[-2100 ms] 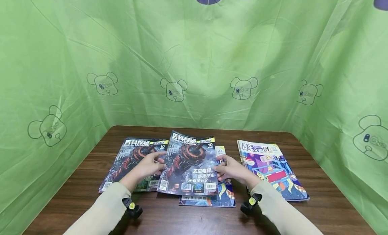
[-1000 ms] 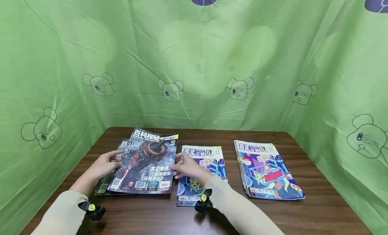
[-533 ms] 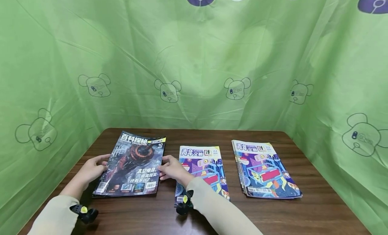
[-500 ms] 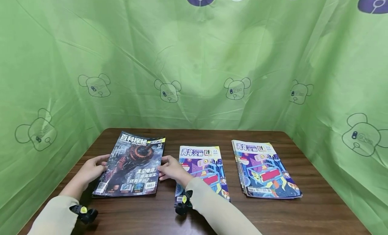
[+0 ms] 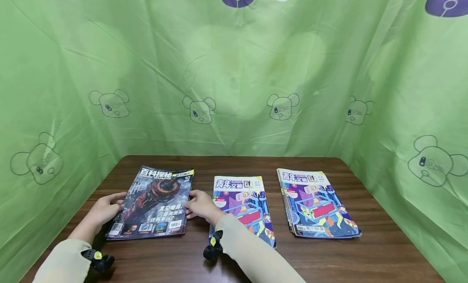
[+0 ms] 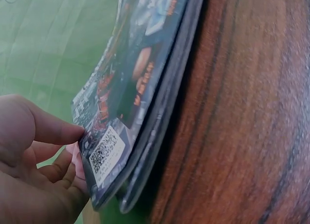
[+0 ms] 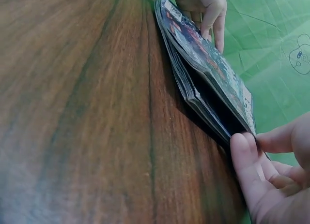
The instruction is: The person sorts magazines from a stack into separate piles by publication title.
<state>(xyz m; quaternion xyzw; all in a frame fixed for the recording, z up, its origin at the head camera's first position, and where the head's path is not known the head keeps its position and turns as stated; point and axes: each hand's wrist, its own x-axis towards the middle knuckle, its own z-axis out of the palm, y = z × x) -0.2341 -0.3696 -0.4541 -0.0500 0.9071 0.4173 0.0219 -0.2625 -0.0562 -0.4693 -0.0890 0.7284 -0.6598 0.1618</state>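
A dark magazine [image 5: 157, 197] with a red and black machine on its cover lies at the left of the table, above another stack. My left hand [image 5: 104, 210] pinches its left edge; in the left wrist view the thumb [image 6: 63, 129] is on the cover and the fingers curl beneath. At the right edge, my right hand [image 5: 202, 206] grips it between thumb and fingers. The right wrist view shows a dark gap between this magazine and the lower magazines [image 7: 180, 74], narrow at the far end and wider near my right fingers [image 7: 247, 161].
A purple magazine [image 5: 241, 193] lies mid-table, partly behind the right sleeve [image 5: 252, 250]. Farther right is a stack of matching magazines [image 5: 318, 206]. Green curtain [image 5: 234, 72] encloses the back and sides of the brown wooden table [image 5: 329, 258].
Both hands have carried the dark magazine from mid-table to the left and lowered it over the other dark magazines. The purple magazine it partly covered now shows more fully.
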